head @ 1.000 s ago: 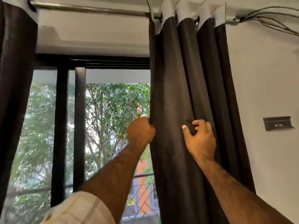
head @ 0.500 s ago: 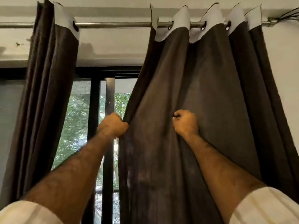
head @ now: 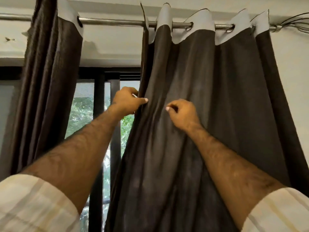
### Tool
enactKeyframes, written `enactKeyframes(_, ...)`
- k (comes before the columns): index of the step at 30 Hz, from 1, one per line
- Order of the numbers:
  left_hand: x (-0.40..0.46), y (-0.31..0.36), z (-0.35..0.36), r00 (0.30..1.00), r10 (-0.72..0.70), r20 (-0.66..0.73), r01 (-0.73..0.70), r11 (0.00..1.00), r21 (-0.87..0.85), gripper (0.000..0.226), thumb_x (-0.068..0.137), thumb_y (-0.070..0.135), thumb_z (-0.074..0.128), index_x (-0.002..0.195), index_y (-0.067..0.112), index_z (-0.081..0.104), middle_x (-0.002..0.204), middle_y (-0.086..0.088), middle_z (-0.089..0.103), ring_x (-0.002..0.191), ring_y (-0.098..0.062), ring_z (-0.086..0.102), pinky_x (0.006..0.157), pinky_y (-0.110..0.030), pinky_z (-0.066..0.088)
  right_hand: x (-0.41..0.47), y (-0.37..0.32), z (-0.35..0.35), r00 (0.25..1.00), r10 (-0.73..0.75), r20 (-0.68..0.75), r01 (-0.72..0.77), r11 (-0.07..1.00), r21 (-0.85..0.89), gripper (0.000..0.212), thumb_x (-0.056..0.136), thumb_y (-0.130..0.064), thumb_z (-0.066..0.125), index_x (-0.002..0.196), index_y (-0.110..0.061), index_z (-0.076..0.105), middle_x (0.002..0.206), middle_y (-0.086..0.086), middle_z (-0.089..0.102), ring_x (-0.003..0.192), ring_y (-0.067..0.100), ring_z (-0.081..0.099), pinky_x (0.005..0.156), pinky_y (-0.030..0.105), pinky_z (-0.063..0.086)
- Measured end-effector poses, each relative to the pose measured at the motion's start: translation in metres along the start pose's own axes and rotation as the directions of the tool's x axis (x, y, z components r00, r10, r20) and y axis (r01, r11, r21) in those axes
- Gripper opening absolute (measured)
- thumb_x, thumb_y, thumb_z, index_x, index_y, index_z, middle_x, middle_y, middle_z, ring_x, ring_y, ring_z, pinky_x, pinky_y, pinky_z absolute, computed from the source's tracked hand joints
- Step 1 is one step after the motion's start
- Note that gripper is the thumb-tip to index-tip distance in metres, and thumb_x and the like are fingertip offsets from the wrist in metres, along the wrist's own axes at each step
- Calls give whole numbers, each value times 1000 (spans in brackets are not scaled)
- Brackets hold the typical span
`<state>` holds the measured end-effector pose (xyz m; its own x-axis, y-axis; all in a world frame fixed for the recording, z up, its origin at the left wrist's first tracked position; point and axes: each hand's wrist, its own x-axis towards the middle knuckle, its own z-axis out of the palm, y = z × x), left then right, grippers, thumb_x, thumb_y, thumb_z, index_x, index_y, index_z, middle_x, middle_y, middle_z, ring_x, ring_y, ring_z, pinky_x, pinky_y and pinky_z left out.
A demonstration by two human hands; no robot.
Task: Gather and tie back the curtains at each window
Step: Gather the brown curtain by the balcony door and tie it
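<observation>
Head view: since a moment ago the left hand (head: 127, 100) keeps gripping the dark brown eyelet curtain's (head: 200, 114) edge, while the right hand (head: 183, 113), curled, re-pinches a fold; gathering continues, untied.

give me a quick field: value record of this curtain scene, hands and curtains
left hand: grips the inner edge of the right curtain
right hand: pinches a fold of the same curtain
left curtain: bunched at the left, untouched
rod: carries both curtains
window: shows between the curtains
tie-back: none visible
</observation>
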<state>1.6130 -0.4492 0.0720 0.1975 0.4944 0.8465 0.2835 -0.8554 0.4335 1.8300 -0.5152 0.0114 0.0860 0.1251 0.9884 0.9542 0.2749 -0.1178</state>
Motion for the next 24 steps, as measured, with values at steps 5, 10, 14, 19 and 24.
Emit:
enactKeyframes(5, -2, 16, 22, 998, 65, -25, -64, 997, 39, 61, 71, 78, 78, 103, 26, 76, 93, 1, 78, 85, -21, 77, 75, -44, 68, -7, 40, -40, 923, 112, -369, -244, 910, -335, 46, 79, -22, 79, 122, -15, 65, 127, 17, 55, 110, 43, 58, 90, 49, 56)
enactKeyframes(10, 16, 31, 32, 990, 80, -113, -78, 997, 20, 60, 74, 69, 72, 117, 28, 73, 102, 2, 76, 92, -24, 76, 80, -49, 67, 16, 66, -64, 821, 406, -402, -517, 827, -220, 89, 84, -44, 83, 152, -9, 37, 148, 21, 45, 120, 48, 60, 94, 52, 54)
enactKeyframes(14, 26, 49, 41, 990, 50, -129, -59, 996, -69, 38, 88, 46, 75, 123, 32, 70, 108, 2, 76, 97, -22, 76, 78, -43, 67, 34, 72, -69, 863, 486, -142, -505, 846, -172, 45, 93, -33, 72, 133, -13, 62, 133, 21, 66, 121, 44, 63, 96, 46, 54)
enactKeyframes(19, 47, 69, 65, 977, 23, -210, -83, 957, -279, 16, 105, 13, 61, 96, 21, 71, 87, -1, 71, 73, -15, 65, 69, -28, 57, 42, 42, -36, 968, 9, 249, -38, 993, 113, 43, 94, -2, 64, 136, -5, 69, 140, 18, 66, 130, 36, 61, 114, 34, 45)
enactKeyframes(24, 55, 85, 55, 961, -67, -269, -21, 949, -314, 13, 103, 25, 68, 104, 16, 77, 97, -9, 76, 85, -27, 71, 71, -34, 58, 66, 56, -42, 916, -258, 306, 231, 965, 122, 21, 99, -42, 68, 90, -25, 77, 88, -5, 73, 84, 12, 68, 82, 31, 57)
